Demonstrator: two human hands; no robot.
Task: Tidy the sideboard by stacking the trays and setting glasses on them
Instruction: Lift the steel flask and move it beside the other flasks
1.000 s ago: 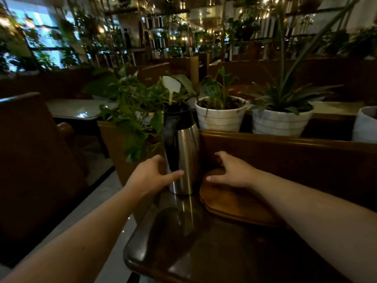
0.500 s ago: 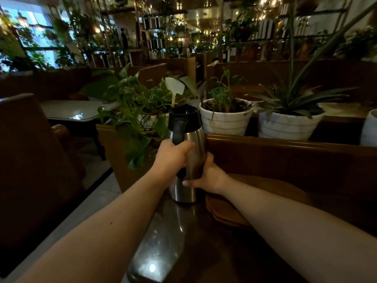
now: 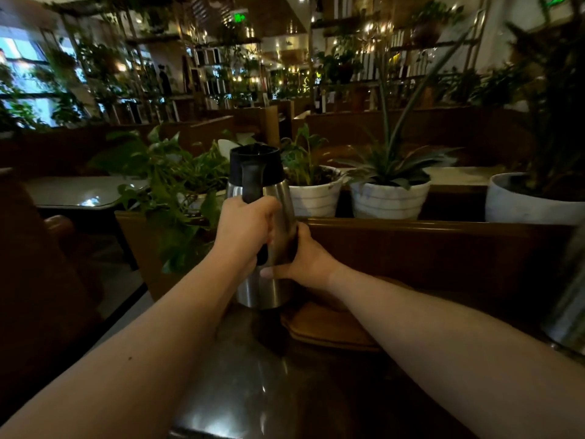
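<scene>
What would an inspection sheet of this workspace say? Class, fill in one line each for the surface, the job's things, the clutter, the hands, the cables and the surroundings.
Surface: dark glossy sideboard top, reflecting light.
Job's things: wooden trays lying stacked right of the jug; no glasses seen.
Clutter: steel jug with black lid, upright; blurred metal object at the right edge.
Hands: left hand closed on the jug's handle; right hand against its body.
Cables: nothing seen.
Surroundings: potted plants behind a wooden ledge, dim dining room.

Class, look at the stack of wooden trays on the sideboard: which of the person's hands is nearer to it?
Right. The right hand braces the steel jug's side, directly above the wooden trays. The left hand grips the jug's black handle, higher and farther left.
</scene>
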